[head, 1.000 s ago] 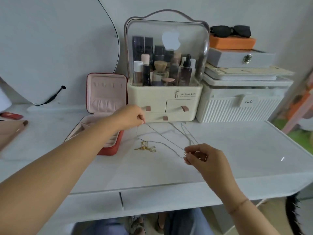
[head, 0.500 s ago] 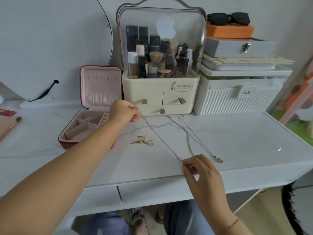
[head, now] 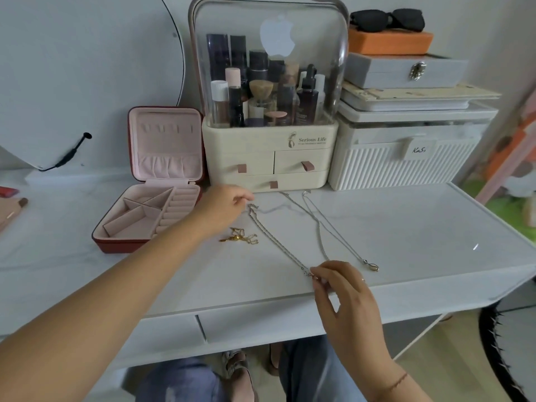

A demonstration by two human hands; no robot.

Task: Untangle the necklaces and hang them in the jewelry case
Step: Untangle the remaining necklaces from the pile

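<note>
A silver chain lies slantwise on the white desk. My right hand pinches its lower end near the front edge. My left hand hovers by its upper end with fingers relaxed, and the clasp lies free just right of the fingertips. To the right lies a second silver necklace, spread out with its pendant near my right hand. A small gold necklace sits bunched below my left wrist. The red jewelry case stands open at the left, its pink lid hooks bare.
A cream cosmetics organizer with a clear dome stands behind the necklaces. Right of it is a white ribbed box stacked with a grey box, an orange box and sunglasses. A round mirror leans at the back left.
The chain, held taut between both hands before, now lies slack on the desk. My left hand has let go of its upper end. The right hand still pinches the lower end.
</note>
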